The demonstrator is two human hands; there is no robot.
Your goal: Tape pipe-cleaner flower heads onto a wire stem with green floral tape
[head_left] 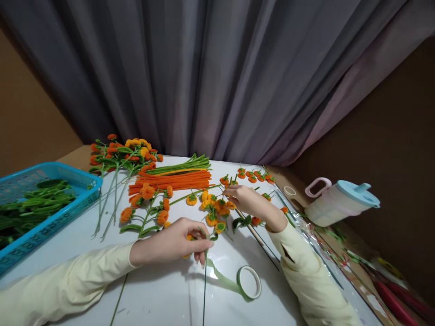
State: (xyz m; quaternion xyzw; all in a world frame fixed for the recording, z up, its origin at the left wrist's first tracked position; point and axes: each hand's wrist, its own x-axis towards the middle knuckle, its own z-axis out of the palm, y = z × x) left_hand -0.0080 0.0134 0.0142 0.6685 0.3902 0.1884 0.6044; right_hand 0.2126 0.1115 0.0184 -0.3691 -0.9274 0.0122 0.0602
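My left hand (185, 240) is closed in a pinch round a thin dark wire stem (205, 290), which runs down to the near table edge. A bit of orange and a small green leaf show at its fingers. From there a strip of green floral tape (222, 278) trails to its roll (249, 283), lying on the white table. My right hand (243, 197) reaches over the small orange and yellow pumpkin-like fuzzy balls (212, 208) with green tops. Its fingertips are pinched together beside them; what they hold, if anything, is hidden.
A finished orange branch (147, 213) lies left of centre. Behind it are orange pipe cleaners (173, 179) and green ones (186, 164). A blue basket (79, 174) of green leaves stands left, near bunched flower stems (117, 156). A lidded cup (340, 203) stands right.
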